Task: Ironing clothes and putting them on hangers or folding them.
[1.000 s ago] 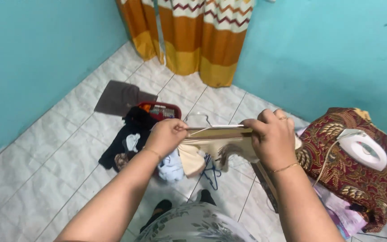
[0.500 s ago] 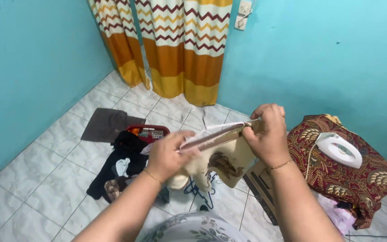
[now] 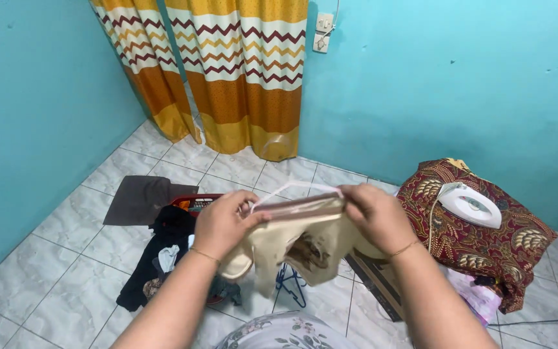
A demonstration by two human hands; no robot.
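In front of me, between both hands, hangs a cream-coloured garment [image 3: 295, 242] with a brown patterned inside. My left hand [image 3: 224, 223] grips its left end and my right hand [image 3: 376, 216] grips its right end. A thin white hanger [image 3: 298, 188] arches over the top of the garment between the two hands. The cloth droops below my hands in loose folds.
A white iron [image 3: 471, 204] rests on a brown patterned cloth [image 3: 485, 249] at the right, its cord trailing down. A red basket [image 3: 195, 202] with dark clothes [image 3: 156, 258] lies on the tiled floor at the left, beside a grey cloth [image 3: 140, 199]. Striped curtains [image 3: 227, 71] hang at the back wall.
The view has tilted upward, showing more wall and curtain. My hands have come closer together and the garment now bunches lower between them, with the hanger looping above.
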